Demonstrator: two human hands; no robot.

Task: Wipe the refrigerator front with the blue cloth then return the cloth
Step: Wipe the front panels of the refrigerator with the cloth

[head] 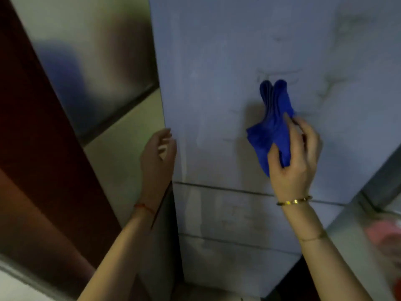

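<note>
Nearest to us, both forearms rise into view, a thin red thread on the left wrist and a gold bangle on the right. Our left hand rests at the left edge of the refrigerator front, fingers loosely curled around that edge and holding nothing; whether it presses on the door or only touches it we cannot tell. Our right hand is closed on the blue cloth, thumb across the lower folds and fingers wrapped over the right side. The cloth is bunched, not spread flat, and its long axis runs upward from the palm, ending in two rounded lobes that lie against the upper door panel, above the horizontal seam that parts it from the drawer fronts below. So the cloth sits above and slightly left of the hand, and the right hand alone carries it. Farther up and to the right, the panel shows faint greenish streaks, just beyond the cloth's tip. We judge wiping is in progress, and a stroke up and rightward would meet those marks. To the left, a tiled wall stands beyond the door's edge.
</note>
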